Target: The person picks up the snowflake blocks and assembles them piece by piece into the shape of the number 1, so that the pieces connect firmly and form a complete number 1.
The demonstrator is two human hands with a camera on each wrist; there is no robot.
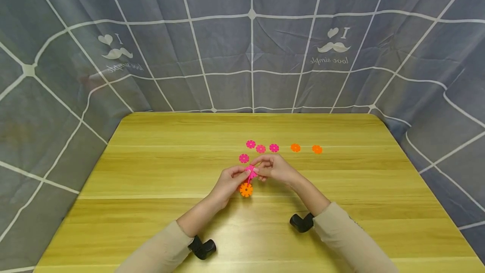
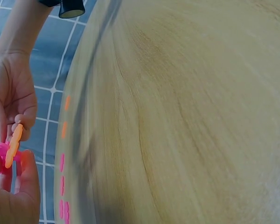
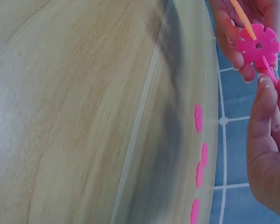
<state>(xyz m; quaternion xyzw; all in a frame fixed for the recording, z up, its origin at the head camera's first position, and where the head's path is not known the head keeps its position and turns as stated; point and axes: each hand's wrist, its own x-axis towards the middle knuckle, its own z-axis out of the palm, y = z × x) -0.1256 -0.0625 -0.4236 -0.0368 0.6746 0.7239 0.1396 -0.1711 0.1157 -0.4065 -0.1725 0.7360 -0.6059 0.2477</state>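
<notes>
A: What's each hand up to?

B: Closest to the person, an orange disc [image 1: 246, 190] is sticking off a pink disc [image 3: 267, 44], which the left hand [image 1: 228, 182] is pinching. The right hand [image 1: 275, 167] is gripping a second pink disc [image 3: 270, 72] between thumb and fingers, right at the first one's rim.

A: Why by the edge?

B: Guessing that's leaving the slots free, since the discs are crossing at an angle.

A: And the spares?

B: Just past the fingers, four loose pink discs [image 1: 244, 158] are lying flat; two loose orange discs [image 1: 295, 148] are sitting farther right, probably for easy grabbing.
</notes>
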